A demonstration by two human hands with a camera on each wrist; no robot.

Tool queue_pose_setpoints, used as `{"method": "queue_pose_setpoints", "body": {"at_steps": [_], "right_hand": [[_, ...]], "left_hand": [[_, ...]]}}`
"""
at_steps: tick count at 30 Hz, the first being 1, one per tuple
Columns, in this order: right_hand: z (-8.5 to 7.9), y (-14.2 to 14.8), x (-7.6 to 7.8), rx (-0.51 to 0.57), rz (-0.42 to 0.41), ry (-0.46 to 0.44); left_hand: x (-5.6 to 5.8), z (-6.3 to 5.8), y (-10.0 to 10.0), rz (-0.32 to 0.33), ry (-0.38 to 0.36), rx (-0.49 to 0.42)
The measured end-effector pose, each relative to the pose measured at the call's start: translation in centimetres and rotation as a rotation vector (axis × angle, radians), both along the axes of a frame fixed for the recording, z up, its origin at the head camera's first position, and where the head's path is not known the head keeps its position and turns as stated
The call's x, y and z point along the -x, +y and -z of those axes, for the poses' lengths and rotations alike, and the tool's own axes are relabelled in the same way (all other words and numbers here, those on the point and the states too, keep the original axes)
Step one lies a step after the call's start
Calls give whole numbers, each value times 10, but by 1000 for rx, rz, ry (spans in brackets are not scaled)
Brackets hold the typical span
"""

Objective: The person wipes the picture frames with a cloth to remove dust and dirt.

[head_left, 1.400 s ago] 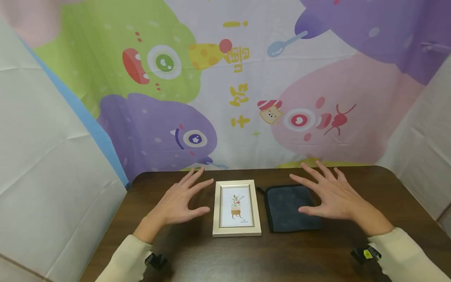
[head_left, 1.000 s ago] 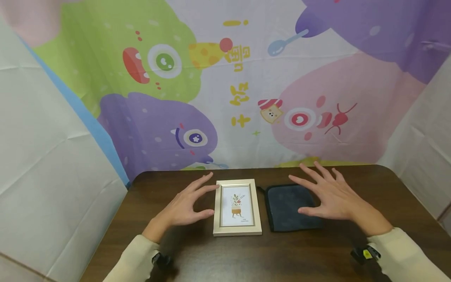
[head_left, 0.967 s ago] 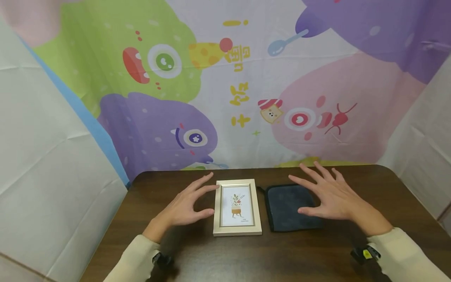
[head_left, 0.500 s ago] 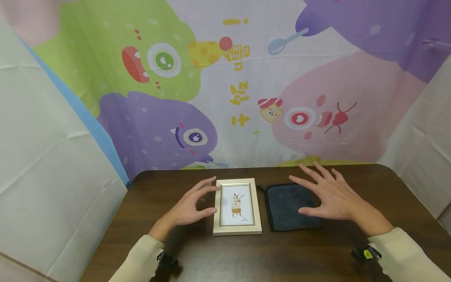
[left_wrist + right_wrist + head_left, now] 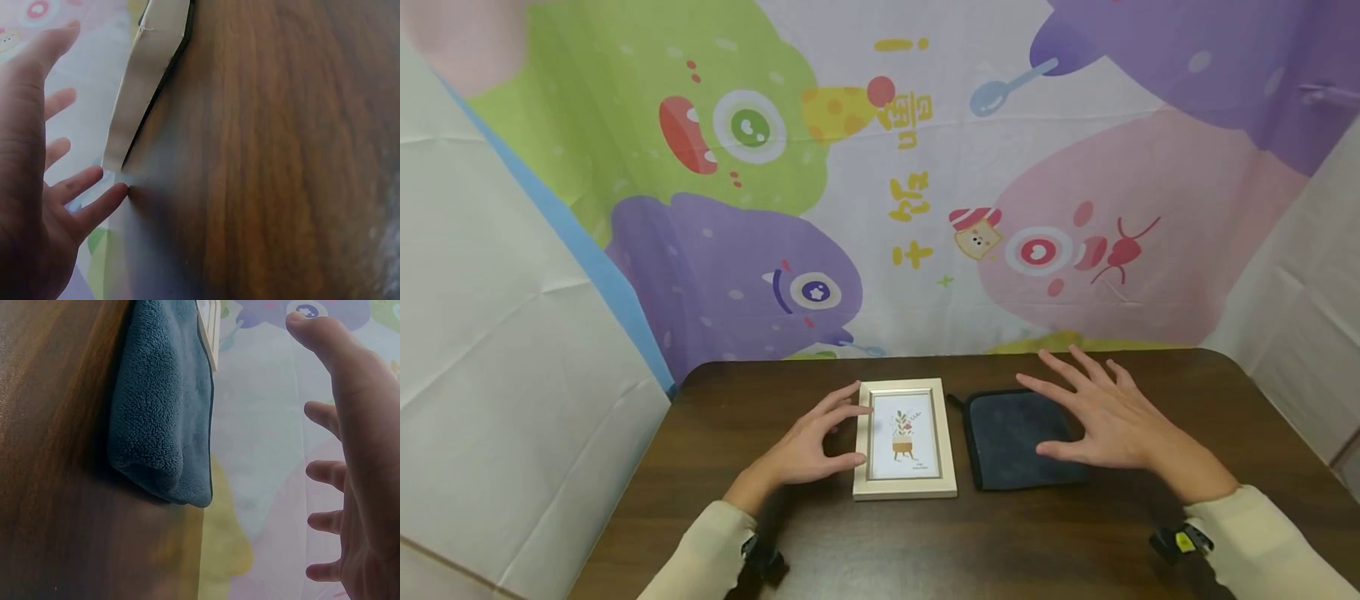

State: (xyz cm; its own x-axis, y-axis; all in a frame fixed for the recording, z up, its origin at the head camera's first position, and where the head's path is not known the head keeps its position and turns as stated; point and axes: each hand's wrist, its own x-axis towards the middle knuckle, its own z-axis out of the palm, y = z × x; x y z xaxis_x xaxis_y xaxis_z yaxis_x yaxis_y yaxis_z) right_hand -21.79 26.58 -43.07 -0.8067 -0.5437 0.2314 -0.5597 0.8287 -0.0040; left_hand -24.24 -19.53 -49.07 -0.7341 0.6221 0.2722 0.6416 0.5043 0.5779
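Observation:
A cream picture frame (image 5: 906, 442) with a potted-plant print lies face up mid-table in the head view. My left hand (image 5: 805, 447) is at its left side, fingers slightly bent, index fingertip and thumb tip overlapping the left border. The left wrist view shows the frame's pale side edge (image 5: 150, 62) beyond the fingers, with nothing gripped. Right of the frame lies a folded dark blue cloth (image 5: 1018, 442) with black edging and a small loop; its fleecy pile (image 5: 147, 394) fills the right wrist view. Above its right part hovers my right hand (image 5: 1112, 429), fingers spread, holding nothing.
Both things lie on a dark brown wooden table (image 5: 880, 550). Behind it hangs a cartoon-printed curtain (image 5: 925, 317), and pale sheets (image 5: 512, 333) close off the sides. A narrow strip of table separates frame and cloth.
My left hand has moved right and slightly toward me, from beside the frame to its left border, with its fingers drawing closer together. The right hand, frame and cloth have stayed in place.

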Motion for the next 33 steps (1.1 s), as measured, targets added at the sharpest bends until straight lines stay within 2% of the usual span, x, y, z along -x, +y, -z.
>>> {"method": "queue_pose_setpoints", "body": {"at_steps": [7,16,33], "right_hand": [[2,0,-3,6,1,-10],[2,-1,-2,8,-4,-12],[4,-4,-1,-7,-13,-18]], "left_hand": [[2,1,-2,-10,40,72],[2,5,-4,7,47,189],[7,6,-4,-11,44,242]]}}
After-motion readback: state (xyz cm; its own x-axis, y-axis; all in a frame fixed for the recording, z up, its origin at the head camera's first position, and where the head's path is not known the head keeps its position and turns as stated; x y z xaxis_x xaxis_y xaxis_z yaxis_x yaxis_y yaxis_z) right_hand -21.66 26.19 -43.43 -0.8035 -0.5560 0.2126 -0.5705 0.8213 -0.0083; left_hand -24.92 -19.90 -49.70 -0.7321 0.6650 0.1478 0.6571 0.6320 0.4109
